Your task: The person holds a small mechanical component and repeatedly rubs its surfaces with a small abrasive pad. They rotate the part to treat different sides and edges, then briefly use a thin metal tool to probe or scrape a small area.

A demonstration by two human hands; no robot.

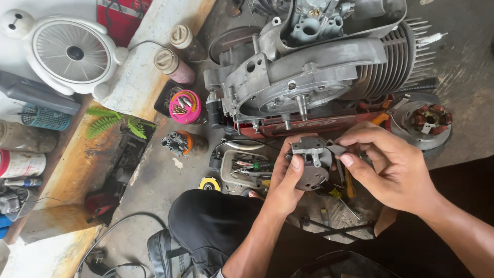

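Observation:
My left hand [284, 177] grips a small round grey metal part [312, 166] with a bracket on top, thumb pressed on its face. My right hand [393, 162] pinches a small dark piece [337, 150] at the part's right edge with thumb and forefinger. Both hands hover just in front of a large grey engine block [303, 72] with cooling fins, lying on the concrete floor. A short shaft [302, 106] sticks out of the engine's round side cover, right above the held part.
A stator with copper coils [426, 121] lies at right. A tray of screwdrivers and tools [247, 170] sits by my left knee [211, 221]. A pink tub of bits [185, 106], two cans [174, 64], a white fan [72, 51] and cables lie to the left.

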